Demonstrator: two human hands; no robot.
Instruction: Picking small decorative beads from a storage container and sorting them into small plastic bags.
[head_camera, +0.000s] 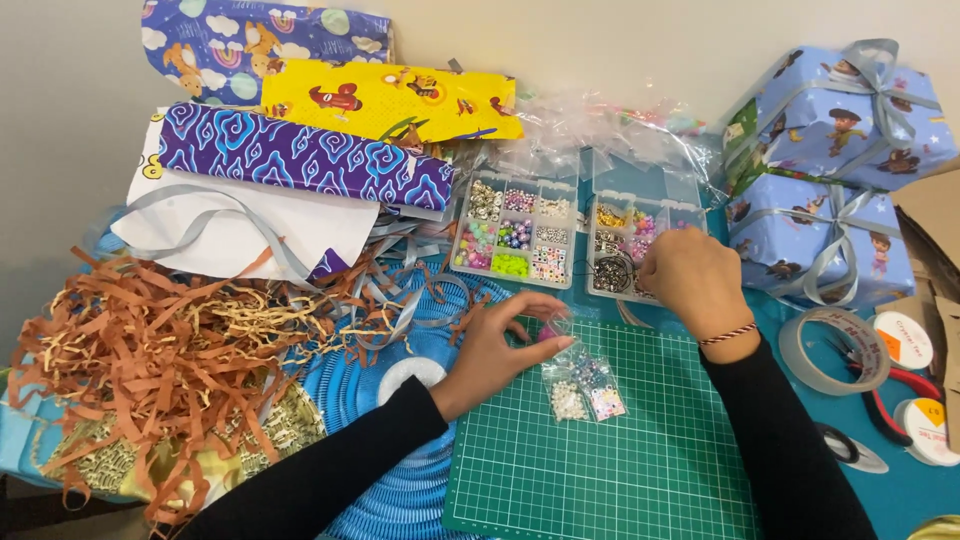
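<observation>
My left hand (497, 348) rests at the top left edge of a green cutting mat (620, 450), fingertips pinching a small clear bag with a pink bead (553, 330). Two small clear bags of beads (585, 388) lie on the mat just below it. My right hand (693, 280) reaches into the lower edge of the right clear bead organiser box (640, 235), fingers curled down over a compartment; what they hold is hidden. A second bead organiser box (515, 232) with colourful beads sits to its left. Both arms wear black sleeves.
Brown shredded paper (150, 350) piles up at left. Folded wrapping papers (300, 150) lie at the back. Two blue wrapped gift boxes (835, 170) stand at right. A tape roll (825, 350), thread spools (903, 338) and red-handled pliers (905, 405) lie at right. A blue round mat (400, 470) sits under my left arm.
</observation>
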